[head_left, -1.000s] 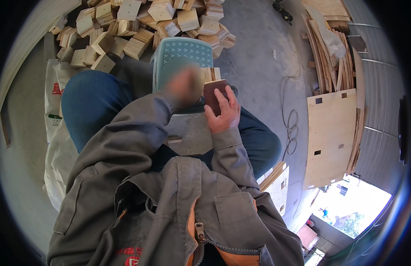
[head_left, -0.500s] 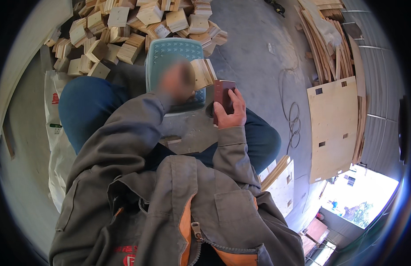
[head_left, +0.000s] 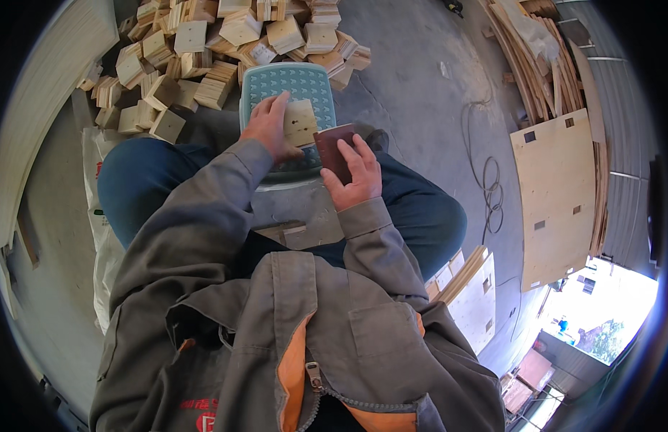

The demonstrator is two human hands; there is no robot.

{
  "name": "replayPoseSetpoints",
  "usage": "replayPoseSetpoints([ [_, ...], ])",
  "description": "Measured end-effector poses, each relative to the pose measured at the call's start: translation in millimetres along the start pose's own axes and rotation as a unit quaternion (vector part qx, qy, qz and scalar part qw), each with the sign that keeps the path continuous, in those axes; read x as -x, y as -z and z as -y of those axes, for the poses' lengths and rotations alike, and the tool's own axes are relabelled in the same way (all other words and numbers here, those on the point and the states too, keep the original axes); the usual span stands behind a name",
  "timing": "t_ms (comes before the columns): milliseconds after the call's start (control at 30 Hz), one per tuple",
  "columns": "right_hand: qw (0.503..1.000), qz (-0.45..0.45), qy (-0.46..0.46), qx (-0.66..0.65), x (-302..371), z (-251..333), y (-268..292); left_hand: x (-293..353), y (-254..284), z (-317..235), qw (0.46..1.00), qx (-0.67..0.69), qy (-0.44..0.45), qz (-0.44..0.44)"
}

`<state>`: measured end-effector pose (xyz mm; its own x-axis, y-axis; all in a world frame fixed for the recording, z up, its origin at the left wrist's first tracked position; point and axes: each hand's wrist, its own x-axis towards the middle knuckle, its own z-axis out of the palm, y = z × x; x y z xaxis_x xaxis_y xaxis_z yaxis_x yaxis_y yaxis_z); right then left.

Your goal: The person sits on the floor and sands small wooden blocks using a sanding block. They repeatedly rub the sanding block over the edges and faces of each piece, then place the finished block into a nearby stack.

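Observation:
Between my knees stands a teal plastic stool (head_left: 287, 79) with a raised pattern on its top. My left hand (head_left: 268, 131) is closed around the left side of a pale plywood block (head_left: 300, 121), which it holds over the stool top; small dark holes or marks show on the block's upper face. Gripped in my right hand (head_left: 358, 174) is a dark reddish-brown sanding block (head_left: 332, 147). Its upper left corner is up against the right edge of the plywood block or just beside it; I cannot tell whether they touch.
Beyond the stool lies a heap of plywood blocks (head_left: 226, 36). To the right, a notched plywood sheet (head_left: 557, 201) leans by stacked boards (head_left: 525, 61), and a cable (head_left: 491, 194) coils on the floor. A white sack (head_left: 104, 237) lies by my left knee.
My right hand has moved left with the sanding block, now tilted beside the plywood block. My left hand, blurred before, shows sharply, and the plywood block has shifted left and turned its face up.

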<state>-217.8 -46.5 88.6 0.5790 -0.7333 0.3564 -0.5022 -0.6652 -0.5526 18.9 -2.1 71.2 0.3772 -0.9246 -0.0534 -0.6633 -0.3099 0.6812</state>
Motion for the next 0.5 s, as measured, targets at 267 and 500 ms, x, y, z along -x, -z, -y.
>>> replayPoseSetpoints([
  [267,0.994,0.074,-0.012,0.085,-21,17,-12,-7,-19,14,0.999,0.024,0.016,-0.030],
  [500,0.992,0.056,-0.029,0.109,-115,0,-63,-8,-18,14,0.999,0.040,0.011,-0.011],
])
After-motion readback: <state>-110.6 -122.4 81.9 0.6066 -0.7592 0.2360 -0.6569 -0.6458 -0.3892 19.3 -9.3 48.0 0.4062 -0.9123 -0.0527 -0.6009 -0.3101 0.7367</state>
